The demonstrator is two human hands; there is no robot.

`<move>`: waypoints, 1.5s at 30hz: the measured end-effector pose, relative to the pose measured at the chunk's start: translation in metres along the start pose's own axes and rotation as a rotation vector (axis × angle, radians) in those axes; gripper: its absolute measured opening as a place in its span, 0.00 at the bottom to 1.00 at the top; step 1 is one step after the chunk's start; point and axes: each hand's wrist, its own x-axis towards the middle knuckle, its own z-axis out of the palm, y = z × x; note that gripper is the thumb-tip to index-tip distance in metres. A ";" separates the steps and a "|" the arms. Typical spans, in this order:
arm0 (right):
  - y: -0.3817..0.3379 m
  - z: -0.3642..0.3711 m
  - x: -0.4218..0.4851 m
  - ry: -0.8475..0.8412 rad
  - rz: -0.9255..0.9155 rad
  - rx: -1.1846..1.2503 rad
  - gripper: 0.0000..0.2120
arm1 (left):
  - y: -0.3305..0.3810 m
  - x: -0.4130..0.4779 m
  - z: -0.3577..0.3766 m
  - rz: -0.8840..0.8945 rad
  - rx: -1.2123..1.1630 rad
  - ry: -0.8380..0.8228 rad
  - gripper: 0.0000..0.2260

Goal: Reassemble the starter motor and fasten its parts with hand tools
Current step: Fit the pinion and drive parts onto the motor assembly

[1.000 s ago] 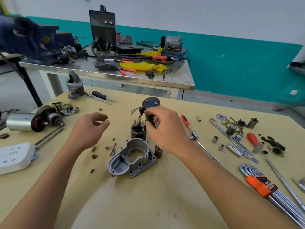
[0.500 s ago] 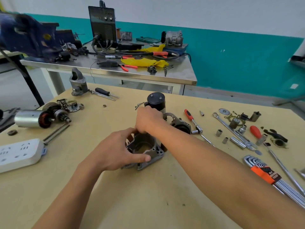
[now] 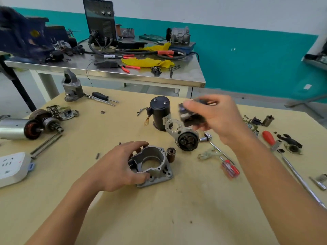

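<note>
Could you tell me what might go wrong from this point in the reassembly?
The dark part held in the right hand hangs above the gear unit; if dropped, it could hit it. Small screws lie loose near the left hand on the housing and could be swept away.

No legible text, brand or number found; pale label on black motor cylinder [image 3: 160, 113] too small to read; front panel of black machine [image 3: 100, 18] on rear bench shows unreadable markings
</note>
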 end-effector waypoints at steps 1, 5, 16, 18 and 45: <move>0.004 -0.014 -0.003 0.033 0.028 0.091 0.26 | 0.001 0.001 -0.002 -0.010 -0.024 -0.022 0.38; 0.030 -0.056 -0.017 0.097 0.202 0.403 0.16 | 0.015 0.010 -0.018 -0.039 0.093 -0.032 0.38; 0.097 -0.085 -0.073 -0.283 0.313 0.877 0.26 | 0.086 0.115 0.009 -0.112 0.261 0.119 0.16; 0.097 -0.085 -0.076 -0.421 0.259 0.927 0.24 | 0.087 0.125 0.016 -0.130 0.226 0.158 0.12; 0.083 -0.045 -0.090 0.120 -0.186 -0.121 0.26 | 0.147 0.061 0.041 0.002 -0.122 0.253 0.19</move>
